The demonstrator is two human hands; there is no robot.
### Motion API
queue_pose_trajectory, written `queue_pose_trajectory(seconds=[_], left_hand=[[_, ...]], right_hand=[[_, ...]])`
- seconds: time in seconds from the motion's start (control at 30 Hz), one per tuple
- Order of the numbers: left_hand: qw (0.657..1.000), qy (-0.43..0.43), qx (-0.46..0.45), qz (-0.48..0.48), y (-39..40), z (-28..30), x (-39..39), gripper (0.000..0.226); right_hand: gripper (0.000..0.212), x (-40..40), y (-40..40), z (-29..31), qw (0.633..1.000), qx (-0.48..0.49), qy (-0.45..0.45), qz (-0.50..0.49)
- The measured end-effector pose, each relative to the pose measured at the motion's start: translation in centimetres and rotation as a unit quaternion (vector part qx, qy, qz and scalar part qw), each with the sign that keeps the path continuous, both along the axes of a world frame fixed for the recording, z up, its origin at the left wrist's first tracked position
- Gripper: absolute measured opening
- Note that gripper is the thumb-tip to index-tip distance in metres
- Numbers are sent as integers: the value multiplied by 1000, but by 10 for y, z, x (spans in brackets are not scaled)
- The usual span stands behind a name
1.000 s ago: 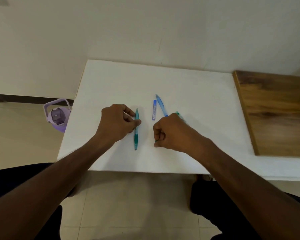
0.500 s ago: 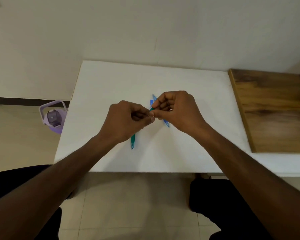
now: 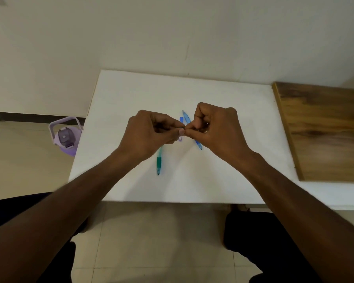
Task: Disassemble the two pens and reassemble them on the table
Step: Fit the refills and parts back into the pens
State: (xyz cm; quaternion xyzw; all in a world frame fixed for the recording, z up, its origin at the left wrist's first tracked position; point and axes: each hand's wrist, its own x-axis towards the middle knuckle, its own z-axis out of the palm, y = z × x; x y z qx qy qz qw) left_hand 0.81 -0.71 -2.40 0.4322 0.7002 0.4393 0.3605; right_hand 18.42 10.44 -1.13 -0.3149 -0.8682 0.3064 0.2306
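Whatever the pinched fingertips [image 3: 184, 130] hold — too small to tell; green pen [image 3: 159, 161] top hidden behind left hand [image 3: 149, 133].

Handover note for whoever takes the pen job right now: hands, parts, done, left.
Left hand and right hand: raised over the white table, fingertips pinched together on a small part, mostly hidden.
Green pen lies on the table below the left hand; blue pen and small blue piece lie behind the hands.
Done: unclear how far disassembly got.
Left: finish with the pinched part, then both pens reassembled on the table.
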Motion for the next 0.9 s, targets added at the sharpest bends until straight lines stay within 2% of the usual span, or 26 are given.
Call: queue_pose_trajectory(seconds=[0.07, 0.17, 0.23, 0.3, 0.43, 0.5, 0.6, 0.7, 0.77, 0.83, 0.9], left_hand=[[998, -42, -15, 34, 2, 0, -2, 15], [995, -62, -18, 77, 3, -2, -4, 7], [994, -56, -19, 94, 3, -5, -6, 8], [994, -48, -25, 100, 4, -6, -5, 11], [992, -63, -40, 102, 4, -6, -3, 10], [985, -123, -44, 116, 4, -5, -1, 14], [939, -290, -43, 180, 8, -1, 4, 20], [851, -460, -34, 250, 11, 5, 7, 17], [796, -556, -26, 237, 10, 10, 8, 23], [766, -609, -22, 204, 8, 13, 12, 31], [759, -623, -20, 188, 6, 14, 16, 31]], right_hand=[[38, 3, 8, -1, 999, 35, -35, -16], [30, 17, 30, -11, 983, 40, -157, -88], [39, 25, 38, -21, 960, 17, -253, -119], [45, 27, 37, -29, 941, -1, -311, -132], [27, 22, 31, -37, 941, 26, -309, -137], [22, 20, 27, -36, 938, 40, -322, -124], [20, 11, 19, -23, 954, 38, -287, -78], [15, -4, -5, 1, 986, 36, -163, 24], [14, -13, -26, 11, 983, 69, -134, 101], [14, -19, -39, 17, 976, 89, -145, 137], [13, -23, -41, 20, 971, 117, -145, 151]])
